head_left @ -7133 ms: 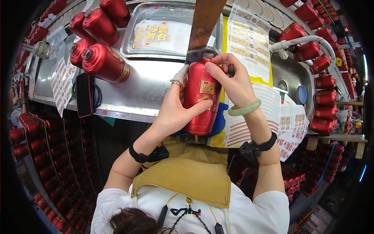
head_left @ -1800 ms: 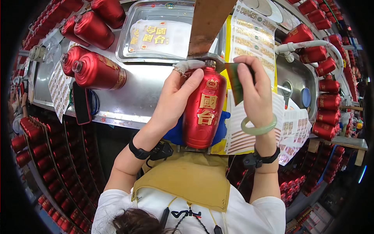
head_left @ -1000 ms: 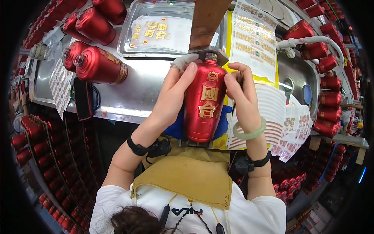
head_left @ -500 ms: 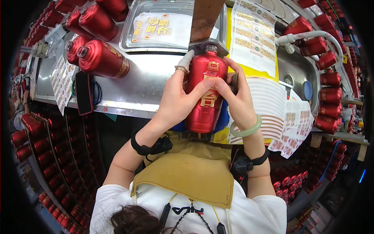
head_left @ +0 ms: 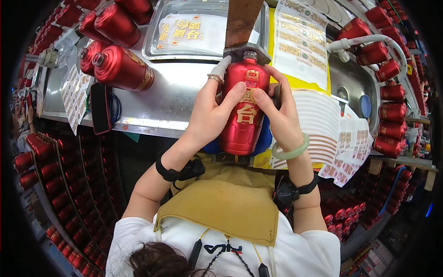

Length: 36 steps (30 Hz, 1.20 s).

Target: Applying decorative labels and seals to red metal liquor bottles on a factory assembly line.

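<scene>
A red bottle (head_left: 240, 136) with gold decals down its front lies before me, its clear glass neck pointing away against a rusty metal bracket (head_left: 243, 23). My left hand (head_left: 212, 104) wraps the bottle's left side, a white cover on one fingertip and the thumb resting beside the gold characters. From the right, my right hand (head_left: 284, 113) grips the other side, its thumb also on the front near the upper character. Something dark sticks out by the right fingers; I cannot make out what it is. Blue padding (head_left: 264, 138) shows under the bottle.
At the back, a metal tray (head_left: 152, 51) holds gold decals on a sheet. Several red bottles (head_left: 122, 69) and a phone (head_left: 100, 108) are on the left. Decal sheets (head_left: 300, 44) and a fanned paper stack (head_left: 314, 124) lie right, beside a sink (head_left: 355, 87) with a white pipe (head_left: 369, 41).
Both thumbs have parted from the middle of the bottle's front, uncovering the upper gold character. The bottle has hardly shifted.
</scene>
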Each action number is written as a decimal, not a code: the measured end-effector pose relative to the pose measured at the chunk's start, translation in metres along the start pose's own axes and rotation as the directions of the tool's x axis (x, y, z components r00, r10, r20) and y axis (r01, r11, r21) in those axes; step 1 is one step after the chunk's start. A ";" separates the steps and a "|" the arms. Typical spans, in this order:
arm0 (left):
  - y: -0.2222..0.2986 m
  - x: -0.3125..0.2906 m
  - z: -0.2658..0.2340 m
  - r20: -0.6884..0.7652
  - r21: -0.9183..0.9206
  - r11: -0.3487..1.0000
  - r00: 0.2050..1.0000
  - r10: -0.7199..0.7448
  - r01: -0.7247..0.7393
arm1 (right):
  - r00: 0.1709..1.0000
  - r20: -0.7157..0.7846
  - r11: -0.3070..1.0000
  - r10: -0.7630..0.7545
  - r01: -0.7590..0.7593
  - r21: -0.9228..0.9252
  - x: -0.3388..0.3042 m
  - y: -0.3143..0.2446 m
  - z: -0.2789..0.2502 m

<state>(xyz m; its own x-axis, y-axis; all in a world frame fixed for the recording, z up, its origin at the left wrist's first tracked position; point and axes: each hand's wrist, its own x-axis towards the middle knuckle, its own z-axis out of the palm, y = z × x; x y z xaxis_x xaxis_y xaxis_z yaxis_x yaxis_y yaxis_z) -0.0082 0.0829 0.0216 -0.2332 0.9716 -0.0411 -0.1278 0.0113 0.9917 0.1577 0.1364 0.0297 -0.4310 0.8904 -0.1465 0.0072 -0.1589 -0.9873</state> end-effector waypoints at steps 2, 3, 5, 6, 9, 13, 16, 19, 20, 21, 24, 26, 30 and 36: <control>0.002 -0.002 -0.001 0.004 -0.046 0.999 1.000 0.004 -0.004 | 1.000 -0.001 1.000 0.002 -0.002 0.012 0.000 0.000 0.000; 0.006 -0.002 -0.003 0.031 -0.143 0.987 0.997 -0.069 0.073 | 1.000 -0.001 1.000 0.000 0.000 0.022 0.001 -0.001 0.000; 0.009 -0.007 -0.005 0.066 -0.235 0.961 0.989 -0.135 0.147 | 1.000 -0.001 1.000 0.025 -0.025 0.017 -0.007 -0.001 -0.003; 0.007 -0.016 -0.005 0.093 -0.171 0.981 0.993 -0.078 0.093 | 0.999 0.001 0.998 0.055 -0.055 0.013 -0.012 0.000 -0.004; 0.004 -0.023 -0.007 0.166 -0.054 0.998 0.986 -0.027 0.037 | 1.000 0.017 0.997 0.011 -0.010 -0.082 -0.021 0.004 -0.005; 0.009 -0.025 -0.005 0.164 -0.019 0.999 0.986 -0.025 0.029 | 0.998 0.029 0.999 0.052 -0.051 -0.003 -0.022 0.012 -0.006; 0.005 -0.024 -0.007 0.163 -0.069 0.997 0.986 -0.022 0.033 | 0.999 0.024 0.999 0.033 -0.033 -0.009 -0.021 0.014 -0.007; 0.005 -0.025 -0.010 0.183 -0.061 0.998 0.983 -0.010 0.021 | 0.999 0.034 0.999 0.032 -0.032 -0.005 -0.021 0.011 -0.007; 0.006 -0.023 -0.011 0.174 -0.162 0.983 0.983 -0.052 0.081 | 0.998 0.043 0.998 0.040 -0.041 0.037 -0.022 0.010 -0.007; 0.006 -0.021 -0.012 0.169 -0.263 0.955 0.981 -0.094 0.136 | 0.998 0.044 0.998 0.041 -0.042 0.037 -0.022 0.010 -0.009; 0.007 -0.022 -0.008 0.148 -0.367 0.915 0.982 -0.118 0.165 | 0.997 0.058 0.999 0.043 -0.045 0.023 -0.024 0.011 -0.010; 0.009 -0.021 -0.001 0.082 -0.265 0.950 0.986 -0.148 0.165 | 0.998 0.054 0.999 0.026 -0.028 0.033 -0.027 0.011 -0.009; 0.001 -0.020 0.007 0.029 -0.119 0.988 0.995 -0.093 0.096 | 0.982 0.074 0.968 0.175 -0.186 0.169 -0.031 0.006 -0.015; 0.001 -0.019 0.006 0.046 -0.121 0.988 0.995 -0.091 0.096 | 0.985 0.033 0.974 0.172 -0.175 0.145 -0.036 0.008 -0.014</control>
<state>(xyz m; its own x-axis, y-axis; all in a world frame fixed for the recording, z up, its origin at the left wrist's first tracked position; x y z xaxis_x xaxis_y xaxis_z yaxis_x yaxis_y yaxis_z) 0.0023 0.0658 0.0237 -0.1756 0.9764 -0.1256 -0.2652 0.0760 0.9612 0.1861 0.1091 0.0266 -0.4526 0.8353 -0.3122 -0.0482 -0.3725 -0.9268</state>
